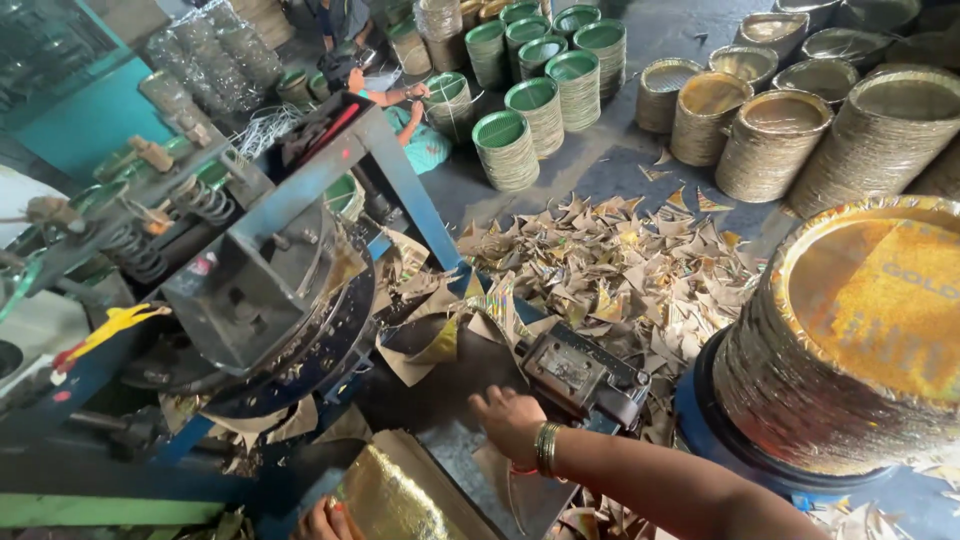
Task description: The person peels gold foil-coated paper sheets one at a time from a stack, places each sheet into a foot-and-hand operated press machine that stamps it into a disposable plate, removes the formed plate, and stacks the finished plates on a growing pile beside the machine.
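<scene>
— Hands first: where is each one?
— Right hand [510, 418] lies flat, fingers spread, on the dark press bed. Left hand [322, 522] shows only at the bottom edge, pinching the gold foil sheet [395, 498].
— Which way does the sheet lie?
— At about seven o'clock from the right hand, its long axis running from eleven to five o'clock; the left hand is nearer, touching it.
— Anything hidden?
— Most of the left hand is cut off, and the sheet's lower end leaves the frame. The blue press [270, 290] sits at ten o'clock.

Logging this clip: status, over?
Right hand flat on press bed, empty. Left hand gripping gold foil sheet. Paper scraps piled beside.
</scene>
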